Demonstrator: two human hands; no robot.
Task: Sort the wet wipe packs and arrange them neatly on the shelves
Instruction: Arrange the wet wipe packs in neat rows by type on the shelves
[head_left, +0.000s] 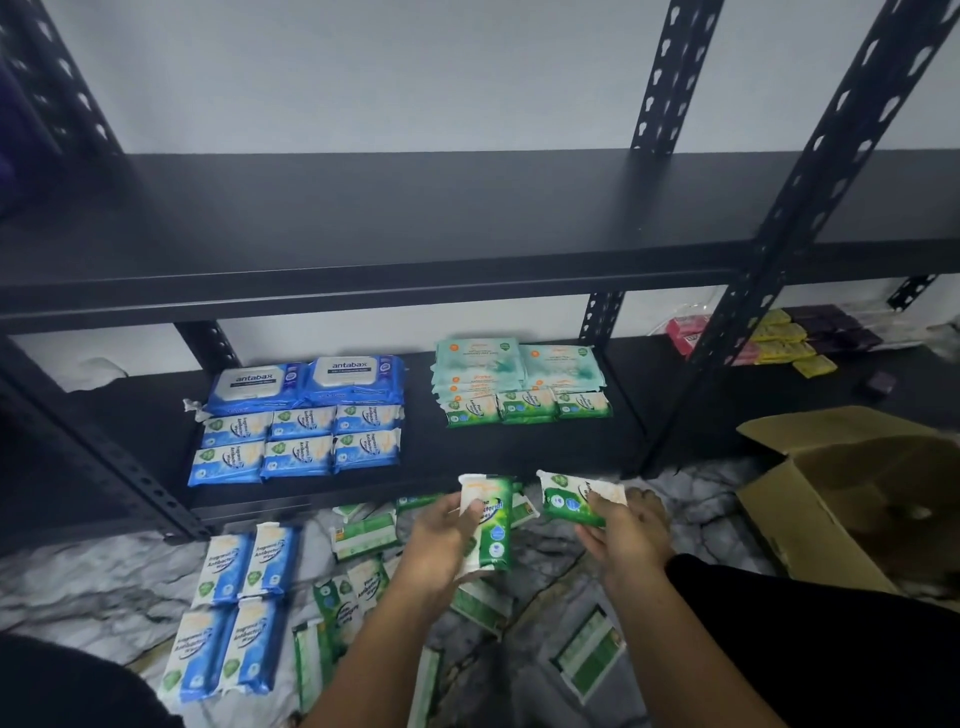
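Two green packs are in my grip right now, one per hand. My left hand (447, 525) is wrapped around a green pack (491, 519) whose long axis runs from 12 to 6 o'clock, nearly upright in view. My right hand (623, 530) pinches a second green pack (574, 499) by its near edge, its long axis lying roughly 10 to 4 o'clock. Both hang just in front of the lower shelf (441, 457).

I judge the job about halfway. On that shelf the blue packs (298, 441) sit in tidy rows at 9 o'clock behind two big antabax packs (306, 382), and teal packs (519, 366) with a short green row (527, 404) stand at 1 o'clock. Left to do: four blue packs on the floor (236, 608) at 8 o'clock, and a loose scatter of green packs (363, 535) below my wrists. A cardboard box (810, 499) sits open at 3 o'clock; the upper shelf (415, 208) carries nothing I can see.
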